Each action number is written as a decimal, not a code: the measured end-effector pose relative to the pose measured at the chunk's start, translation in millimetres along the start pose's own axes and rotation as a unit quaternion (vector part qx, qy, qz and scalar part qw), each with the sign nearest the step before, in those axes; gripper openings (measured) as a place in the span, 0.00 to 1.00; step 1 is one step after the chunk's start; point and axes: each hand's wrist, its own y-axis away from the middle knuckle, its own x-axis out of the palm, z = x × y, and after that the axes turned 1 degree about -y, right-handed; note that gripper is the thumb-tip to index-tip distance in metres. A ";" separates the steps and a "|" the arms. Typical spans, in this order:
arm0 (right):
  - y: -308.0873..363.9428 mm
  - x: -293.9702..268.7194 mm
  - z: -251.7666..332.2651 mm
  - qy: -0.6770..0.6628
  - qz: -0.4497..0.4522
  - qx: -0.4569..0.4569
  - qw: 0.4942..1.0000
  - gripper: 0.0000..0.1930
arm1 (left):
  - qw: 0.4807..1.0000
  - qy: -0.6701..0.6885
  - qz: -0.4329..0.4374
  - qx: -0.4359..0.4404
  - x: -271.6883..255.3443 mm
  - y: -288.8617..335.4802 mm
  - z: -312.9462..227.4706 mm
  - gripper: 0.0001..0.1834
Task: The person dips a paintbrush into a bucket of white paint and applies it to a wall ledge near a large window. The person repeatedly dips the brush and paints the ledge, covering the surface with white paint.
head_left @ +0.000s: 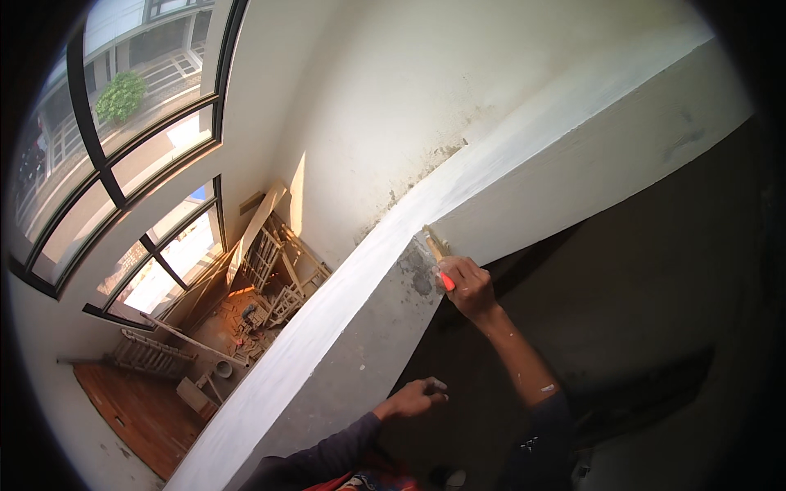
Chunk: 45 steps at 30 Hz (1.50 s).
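Observation:
My right hand [468,286] is closed around a paintbrush [434,245] with a pale handle and an orange end. The brush head touches the corner where the white top of a ledge [360,282] meets its grey side face [344,368]. Just beside it, a rough dark patch [422,274] marks the grey face. Lower down, my left hand [413,398] hangs in front of the dark area below the ledge, away from the brush. Its fingers are loosely bent and somewhat apart, with greyish tips, and I see nothing held in them.
Beyond the ledge, far below, lies a floor with wooden planks [260,229], ladder-like frames [260,260], a bucket [223,369] and scattered debris. Dark-framed windows [155,155] fill the left wall. A pale wall [368,106] with flaking spots rises behind the ledge.

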 end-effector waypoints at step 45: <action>24.1 -39.4 14.5 0.263 0.032 -0.055 0.963 0.05 | 1.000 0.002 0.002 0.010 -6.4 -2.8 6.3 0.23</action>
